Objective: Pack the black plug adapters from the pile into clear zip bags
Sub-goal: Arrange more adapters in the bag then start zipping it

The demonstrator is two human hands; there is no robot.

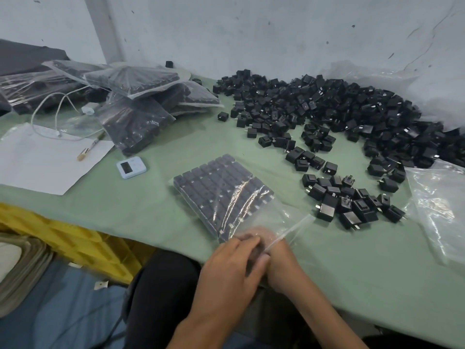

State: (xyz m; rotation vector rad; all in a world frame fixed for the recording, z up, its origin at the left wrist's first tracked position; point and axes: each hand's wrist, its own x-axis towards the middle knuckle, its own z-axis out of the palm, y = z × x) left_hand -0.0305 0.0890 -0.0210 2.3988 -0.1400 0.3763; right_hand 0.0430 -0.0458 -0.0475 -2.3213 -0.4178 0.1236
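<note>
Green cloth covers the worktop (151, 210); near its front edge we see a clear zip bag (261, 212) lying flat, packed with neat rows of black plug adapters (214, 187), its open mouth turned toward us; the left grip (234, 263) curls its fingers onto that mouth and pinches the film; the right grip (279, 263) touches the left one, its fingers tucked under the plastic, and we cannot tell whether they hold anything. Right of the bag lies a small cluster (352, 200) of loose adapters; behind it the big pile (352, 109) spreads along the wall; empty clear bags (437, 210) lie at the far right. Filled bags (141, 102) are stacked at the back left; near them are a white cable (60, 102), a sheet of paper (37, 159) and a small pale-blue timer (131, 167).
</note>
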